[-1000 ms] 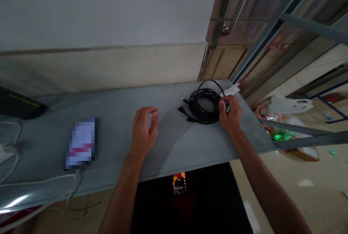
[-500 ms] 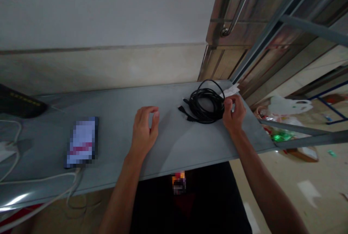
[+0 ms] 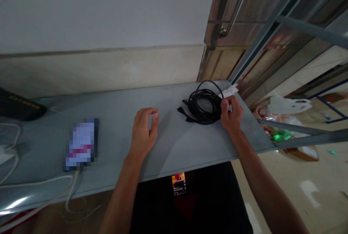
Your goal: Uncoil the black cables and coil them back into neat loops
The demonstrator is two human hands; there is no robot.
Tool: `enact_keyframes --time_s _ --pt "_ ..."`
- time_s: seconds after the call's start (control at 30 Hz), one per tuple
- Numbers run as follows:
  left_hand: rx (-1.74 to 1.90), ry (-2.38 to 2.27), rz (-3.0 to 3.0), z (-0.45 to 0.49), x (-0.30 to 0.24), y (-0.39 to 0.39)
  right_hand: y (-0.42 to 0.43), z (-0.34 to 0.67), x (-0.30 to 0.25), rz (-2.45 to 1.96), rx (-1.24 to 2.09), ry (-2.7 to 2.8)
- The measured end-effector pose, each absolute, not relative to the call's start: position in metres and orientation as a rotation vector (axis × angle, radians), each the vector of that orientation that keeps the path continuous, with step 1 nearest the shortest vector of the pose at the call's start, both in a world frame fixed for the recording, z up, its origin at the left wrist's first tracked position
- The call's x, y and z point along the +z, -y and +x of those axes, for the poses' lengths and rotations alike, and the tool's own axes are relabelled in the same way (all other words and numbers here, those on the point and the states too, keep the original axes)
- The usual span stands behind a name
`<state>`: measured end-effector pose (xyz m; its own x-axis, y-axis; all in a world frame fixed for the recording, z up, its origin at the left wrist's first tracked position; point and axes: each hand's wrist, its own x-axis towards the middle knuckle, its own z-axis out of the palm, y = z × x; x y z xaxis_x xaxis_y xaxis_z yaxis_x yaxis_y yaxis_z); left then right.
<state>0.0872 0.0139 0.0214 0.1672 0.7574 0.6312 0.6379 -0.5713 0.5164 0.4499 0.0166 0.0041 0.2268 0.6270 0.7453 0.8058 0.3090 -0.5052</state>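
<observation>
On the grey tabletop [image 3: 165, 143] lies a coil of black cable [image 3: 205, 120], with its connector ends toward the left. My right hand [image 3: 232, 113] is at the coil's right edge. Its thumb and index finger come together on the outer loop of the cable; the exact contact is partly hidden. Well left of the coil, my left hand [image 3: 143, 129] rests on the table with fingers loosely curved. A gap shows between its thumb and index finger, and it holds nothing.
A phone [image 3: 81, 143] with a white cable [image 3: 38, 185] lies at the left. Behind it is a dark object [image 3: 21, 107] with yellow lettering. White paper [image 3: 230, 91] sits behind the coil. A metal frame [image 3: 272, 31] rises at the right, and a wall [image 3: 108, 67] borders the back.
The view has shifted slightly. Both hands and the cable coil keep the same positions on the table.
</observation>
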Motion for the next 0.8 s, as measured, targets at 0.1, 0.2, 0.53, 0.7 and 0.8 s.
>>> enact_keyframes --time_s 0.1,0.2,0.53,0.7,0.8 --pt "1.369 -1.385 2.291 0.0873 0.0218 -0.0135 -0.017 0.4495 0.0043 -1.386 -0.203 1.48" --pt "1.373 -1.386 2.29 0.0873 0.0223 -0.0133 -0.0165 0.4493 0.0043 -1.389 -0.192 1.483" --pt "1.361 -1.389 2.278 0.0869 0.021 -0.0143 -0.0152 0.4486 0.0049 -1.414 -0.19 1.475" --pt "1.357 -1.398 2.266 0.0875 0.0224 -0.0133 -0.0152 0.4479 0.0054 -1.411 -0.189 1.478" --pt "1.346 -1.404 2.265 0.0874 0.0221 -0.0134 -0.0152 0.448 0.0054 -1.409 -0.193 1.478"
